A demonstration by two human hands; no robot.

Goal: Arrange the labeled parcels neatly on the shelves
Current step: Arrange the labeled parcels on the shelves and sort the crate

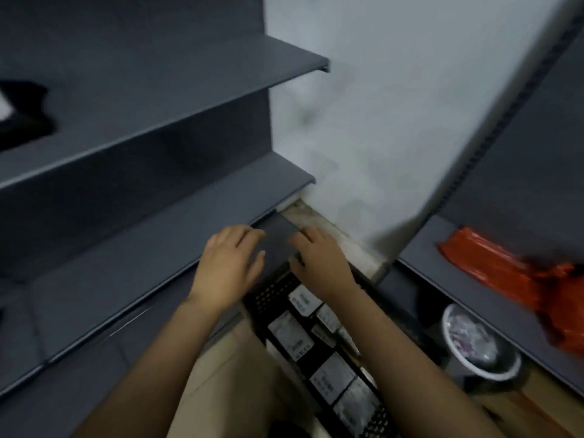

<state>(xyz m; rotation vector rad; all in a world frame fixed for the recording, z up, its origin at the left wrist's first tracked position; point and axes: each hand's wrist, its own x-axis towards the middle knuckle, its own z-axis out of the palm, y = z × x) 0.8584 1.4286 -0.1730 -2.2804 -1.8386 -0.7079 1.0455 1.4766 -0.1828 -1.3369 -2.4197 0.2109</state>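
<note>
We hold a flat grey parcel (279, 235) just above the far end of the black crate (271, 295). Our left hand (227, 260) is curled over its left edge and our right hand (320, 260) over its right edge, thumbs lying on its top face. Both seem to grip it, though motion blur softens the fingers. The remaining labelled parcels (331, 376) lie packed in the crate.

The lowest shelf (158, 248) runs left of the crate and beyond it. Its right end stops just past the crate's far end, where a strip of bare floor (335, 229) shows against the wall.

The grip is our main worry. The parcel looks thin and smooth and we hold it only by its sides, so it could slide out and drop back into the crate. If we push it too far right, it could instead tip off the shelf end onto that floor strip.

The shelf's front lip could also catch the parcel's leading edge if we bring it in too low.

No label shows on the face turned up to us, so we might set it down with the label hidden.

Right of the crate, an orange bag (493, 263) lies on the other rack, so a wide swing of our right elbow could knock it.
</note>
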